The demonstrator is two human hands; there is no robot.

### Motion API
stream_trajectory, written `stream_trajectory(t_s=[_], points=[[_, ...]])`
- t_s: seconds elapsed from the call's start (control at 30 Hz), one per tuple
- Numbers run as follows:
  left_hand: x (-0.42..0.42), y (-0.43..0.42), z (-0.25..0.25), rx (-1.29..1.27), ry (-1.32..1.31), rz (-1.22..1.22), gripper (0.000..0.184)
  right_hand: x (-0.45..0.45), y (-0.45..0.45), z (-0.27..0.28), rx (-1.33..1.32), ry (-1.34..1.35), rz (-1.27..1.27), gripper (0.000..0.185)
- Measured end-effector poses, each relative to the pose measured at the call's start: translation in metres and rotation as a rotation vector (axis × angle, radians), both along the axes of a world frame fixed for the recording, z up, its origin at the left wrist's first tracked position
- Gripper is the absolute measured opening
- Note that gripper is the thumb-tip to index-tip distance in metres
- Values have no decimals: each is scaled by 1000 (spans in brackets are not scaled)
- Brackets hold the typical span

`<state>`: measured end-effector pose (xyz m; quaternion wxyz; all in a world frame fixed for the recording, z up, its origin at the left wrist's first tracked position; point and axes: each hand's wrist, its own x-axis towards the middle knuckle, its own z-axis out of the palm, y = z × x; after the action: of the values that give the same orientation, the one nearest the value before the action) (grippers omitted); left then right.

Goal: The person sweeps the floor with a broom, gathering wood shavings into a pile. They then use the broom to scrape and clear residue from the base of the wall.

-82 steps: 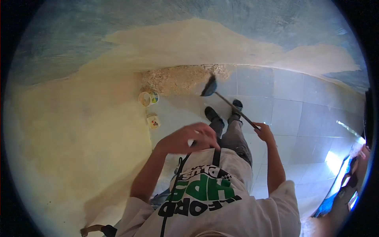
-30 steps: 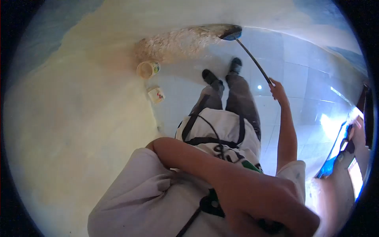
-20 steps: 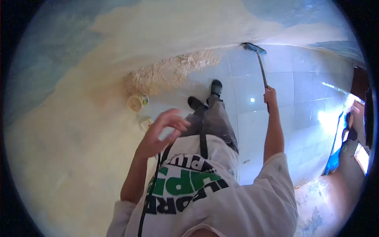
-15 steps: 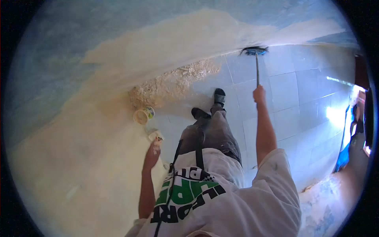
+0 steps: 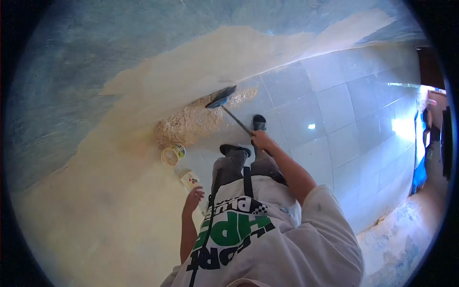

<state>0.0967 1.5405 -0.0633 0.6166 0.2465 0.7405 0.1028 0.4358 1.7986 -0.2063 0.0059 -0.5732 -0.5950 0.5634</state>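
My right hand (image 5: 261, 140) is wrapped round the handle of a broom (image 5: 221, 98). The broom's dark bristles and blue head rest at the foot of the wall, over the far part of a heap of pale scraped flakes (image 5: 184, 126). My left hand (image 5: 193, 199) hangs low beside the wall with its fingers apart and nothing in it. Just beyond its fingertips stands a white container (image 5: 190, 179) with small red marks. A white plastic bucket (image 5: 171, 156) stands near the heap's close end.
The wall (image 5: 119, 158) runs along the left and top, part bare beige, part blue. Grey tiles (image 5: 337, 103) cover the floor, and my feet (image 5: 259, 122) stand near the heap. Blue cloth (image 5: 420, 165) hangs by a bright opening at right.
The broom has swung left along the wall base, from bare tiles onto the flakes, and my right hand has come closer to my body. My left hand has shifted slightly right and down.
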Motion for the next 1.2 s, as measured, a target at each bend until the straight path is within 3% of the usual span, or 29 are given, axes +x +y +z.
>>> stream_trajectory(t_s=[0.07,0.17,0.33,0.4,0.47,0.53,0.6,0.63,0.67,0.73,0.77,0.8,0.83,0.87,0.9,0.97,1.0,1.03,1.07,1.1,1.13,1.17,1.2], points=[[3,54,14,167,45,19,26,31,6,61,-178,65,-21,26],[14,105,36,293,-3,113,26,91,-12,92,-316,79,-241,30],[11,88,17,248,29,-17,27,204,-22,112,-363,14,-532,33],[8,55,7,104,61,-98,27,237,-15,112,-343,-12,-697,34],[-11,-2,-18,45,-46,-27,28,264,-3,95,-198,-84,-804,32],[-12,-37,-7,-1,-92,60,30,280,17,59,-72,-198,-900,31],[2,-42,24,-90,48,-72,31,275,51,46,81,-319,-828,23],[-9,-69,18,-113,-108,102,30,274,68,39,176,-385,-765,22],[-25,-95,6,-138,-263,277,29,269,83,22,146,-397,-826,21],[-28,-95,18,-278,-165,224,28,243,119,-19,26,-388,-923,17],[-27,-91,22,-240,-165,277,28,250,116,-81,25,-405,-682,14],[-25,-84,26,-200,-164,330,27,212,123,-56,-12,-340,-935,15],[-19,-70,32,-161,-67,205,28,186,115,-57,-10,-144,-1028,18],[-9,-50,39,-166,-65,206,28,170,108,-75,-43,-245,-748,13],[1,-29,47,-137,4,141,28,157,86,-129,97,-325,-451,13],[10,-10,45,-100,69,74,28,94,56,-113,-22,-212,-502,19],[10,-5,41,-73,39,71,28,46,61,-13,-158,-271,-665,17],[8,0,37,-42,7,68,28,24,32,-48,22,-268,-517,16],[6,3,34,-28,0,65,28,2,-6,-101,340,-353,-162,18],[4,4,32,-15,-11,48,28,-32,-7,-47,54,-315,-430,15],[1,3,30,-3,-25,28,27,-54,-26,-41,47,-203,-457,13],[-4,0,26,-12,-31,18,27,-68,-44,-67,230,-324,279,16],[-11,-4,21,2,-54,5,27,-76,-87,-136,239,-350,268,16]])
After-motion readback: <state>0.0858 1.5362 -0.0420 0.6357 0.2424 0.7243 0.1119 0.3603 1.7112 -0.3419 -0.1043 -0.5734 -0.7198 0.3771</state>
